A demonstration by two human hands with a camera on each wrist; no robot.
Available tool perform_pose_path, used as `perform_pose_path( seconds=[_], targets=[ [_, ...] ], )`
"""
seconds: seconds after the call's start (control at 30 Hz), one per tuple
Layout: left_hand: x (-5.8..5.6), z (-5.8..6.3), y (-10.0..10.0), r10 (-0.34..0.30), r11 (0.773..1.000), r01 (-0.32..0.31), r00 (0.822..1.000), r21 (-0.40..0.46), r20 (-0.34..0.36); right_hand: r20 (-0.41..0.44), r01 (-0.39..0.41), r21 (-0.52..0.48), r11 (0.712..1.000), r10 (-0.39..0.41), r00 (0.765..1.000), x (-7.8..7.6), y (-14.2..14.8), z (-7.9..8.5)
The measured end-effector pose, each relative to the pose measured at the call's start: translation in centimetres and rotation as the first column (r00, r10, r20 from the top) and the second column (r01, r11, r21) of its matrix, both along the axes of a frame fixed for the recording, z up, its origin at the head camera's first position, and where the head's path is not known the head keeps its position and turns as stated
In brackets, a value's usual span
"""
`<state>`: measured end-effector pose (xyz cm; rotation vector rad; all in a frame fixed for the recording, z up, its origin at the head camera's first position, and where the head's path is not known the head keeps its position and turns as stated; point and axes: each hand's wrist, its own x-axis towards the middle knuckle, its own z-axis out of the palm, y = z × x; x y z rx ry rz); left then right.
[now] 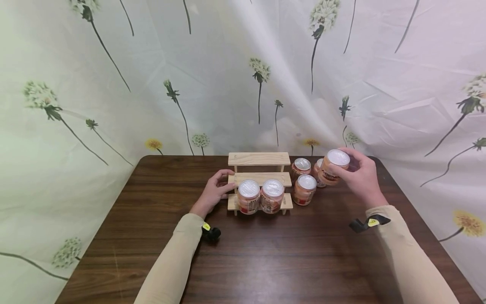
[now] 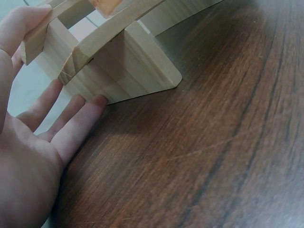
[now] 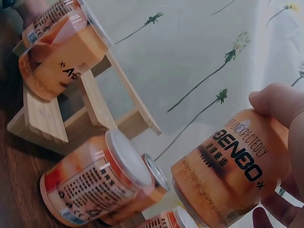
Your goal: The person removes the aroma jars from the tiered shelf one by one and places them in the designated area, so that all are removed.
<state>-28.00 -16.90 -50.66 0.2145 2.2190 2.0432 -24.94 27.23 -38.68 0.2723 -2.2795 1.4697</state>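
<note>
In the head view my right hand (image 1: 360,173) holds an orange-labelled can (image 1: 331,169) with a pale lid, raised at the right of the table. The right wrist view shows the thumb and fingers around that can (image 3: 232,166), which is tilted. My left hand (image 1: 212,192) touches the left end of a three-step wooden rack (image 1: 259,158). In the left wrist view its straight fingers (image 2: 78,126) press against the rack's side panel (image 2: 142,71), and the thumb lies at a shelf edge. Two similar cans (image 1: 248,197) (image 1: 272,196) stand side by side on the lowest step.
Three more cans (image 1: 304,191) (image 1: 301,166) (image 1: 317,169) stand on the dark wood table (image 1: 265,261) just right of the rack. Behind the table hangs a pale cloth (image 1: 216,84) printed with dandelions. Each wrist wears a black strap (image 1: 370,223).
</note>
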Motion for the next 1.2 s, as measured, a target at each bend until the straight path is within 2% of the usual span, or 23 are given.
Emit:
perform_pose_path(
  seconds=[0.33,0.7,0.97,1.2],
  targets=[
    [-0.2,0.0,0.0,-0.005,1.0,0.005,1.0,0.004,-0.004,0.011,0.008,0.028,1.0,-0.008,1.0,0.6,0.7,-0.8],
    [0.1,0.2,0.0,0.0,1.0,0.0,1.0,0.008,-0.001,0.089,0.002,0.006,1.0,-0.002,0.996,1.0,0.7,-3.6],
    [0.1,0.2,0.0,-0.002,1.0,0.002,1.0,0.006,-0.005,0.134,0.021,0.04,0.999,-0.026,0.991,0.8,1.0,-5.4],
    [0.2,0.2,0.0,-0.002,1.0,0.002,1.0,0.007,0.004,0.162,-0.01,0.069,0.998,-0.001,0.987,0.6,1.3,-6.9]
  ],
)
